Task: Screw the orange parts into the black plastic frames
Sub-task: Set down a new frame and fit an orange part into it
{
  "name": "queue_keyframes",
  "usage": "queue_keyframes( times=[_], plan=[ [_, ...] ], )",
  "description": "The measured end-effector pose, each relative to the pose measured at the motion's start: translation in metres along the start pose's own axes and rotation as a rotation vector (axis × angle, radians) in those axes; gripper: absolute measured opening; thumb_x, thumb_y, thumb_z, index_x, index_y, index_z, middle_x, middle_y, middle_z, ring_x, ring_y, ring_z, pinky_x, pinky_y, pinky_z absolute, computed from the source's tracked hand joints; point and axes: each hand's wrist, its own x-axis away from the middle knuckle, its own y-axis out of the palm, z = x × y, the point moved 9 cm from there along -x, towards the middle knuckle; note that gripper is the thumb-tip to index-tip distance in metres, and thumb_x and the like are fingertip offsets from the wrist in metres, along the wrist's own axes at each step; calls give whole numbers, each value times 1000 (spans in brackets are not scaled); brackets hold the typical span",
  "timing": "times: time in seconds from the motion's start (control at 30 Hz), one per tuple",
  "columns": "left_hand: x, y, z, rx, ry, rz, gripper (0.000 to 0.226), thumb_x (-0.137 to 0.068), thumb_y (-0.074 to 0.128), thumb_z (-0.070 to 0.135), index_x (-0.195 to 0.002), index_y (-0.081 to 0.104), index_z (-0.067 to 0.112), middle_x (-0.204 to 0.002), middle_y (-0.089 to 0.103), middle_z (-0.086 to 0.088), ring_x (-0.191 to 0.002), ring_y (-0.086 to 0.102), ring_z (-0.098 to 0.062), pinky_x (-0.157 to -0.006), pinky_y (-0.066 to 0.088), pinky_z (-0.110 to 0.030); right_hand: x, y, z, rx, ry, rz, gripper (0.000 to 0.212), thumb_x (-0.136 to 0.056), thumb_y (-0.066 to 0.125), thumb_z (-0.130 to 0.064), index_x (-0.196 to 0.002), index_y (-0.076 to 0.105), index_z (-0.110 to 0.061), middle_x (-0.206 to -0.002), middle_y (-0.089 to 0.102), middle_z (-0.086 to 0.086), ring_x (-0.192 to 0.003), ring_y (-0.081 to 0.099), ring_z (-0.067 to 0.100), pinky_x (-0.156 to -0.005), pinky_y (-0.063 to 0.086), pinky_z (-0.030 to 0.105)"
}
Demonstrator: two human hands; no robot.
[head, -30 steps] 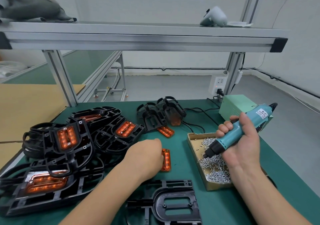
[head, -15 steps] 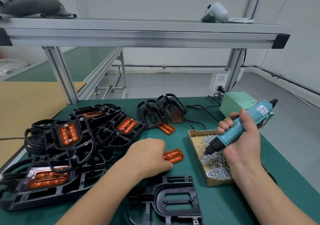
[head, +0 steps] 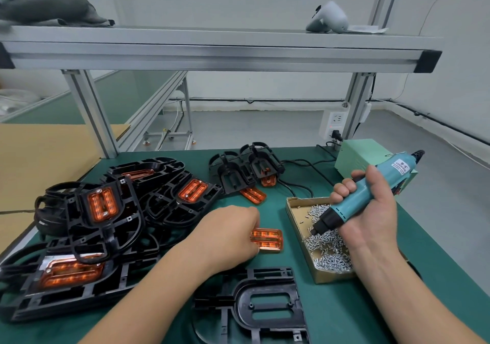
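Step in hand (judged): pick & seat. L hand (head: 228, 233) grips one end of the orange translucent rectangular plastic part (head: 269, 239), lying flat on green bench mat (head: 334, 317), just beyond the empty black plastic frame (head: 238, 306) w/ oblong opening. Lift part, align long axis w/ opening, press flush before driving. R hand (head: 376, 224) is clamped round teal electric screwdriver (head: 355, 203), bit tip over open brown cardboard box (head: 334, 276); box holds loose small silver screws (head: 331, 251), heaped toward near end

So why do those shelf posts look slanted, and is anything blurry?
Head view: the wide lens splays the shelf posts apart upward; light is soft, shadows faint; the orange part in the left hand glows; the grey cloth in the corner looks smeared.
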Motion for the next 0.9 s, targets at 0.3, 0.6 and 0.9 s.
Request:
queue_keyframes(
  times=[0.3,0.6,0.9],
  plan=[
    [6,-6,11,0,34,32,32,-87,71,41,-111,54,27,-99,67,4,-90,64,-24,-79,55,-42,-1,0,-1,-3,-3,6,23,-98,72,-35,-89,63,-16,-73,49,-2,-63,50,12,-58,48,24],
    [4,4,-1,74,-55,-60,29,-85,70,44,-104,56,27,-93,63,6,-89,62,-21,-77,55,-40,0,0,0,3,6,7,23,-98,72,-36,-88,64,-17,-74,50,-1,-64,50,12,-59,47,24],
    [2,10,-8,115,-99,-32,60,-98,52,18,-152,48,43,-146,63,6,-136,56,-21,-105,51,-37,-1,0,1,6,7,7,23,-98,72,-35,-89,63,-16,-74,49,-1,-63,49,12,-59,47,24]
  ],
)
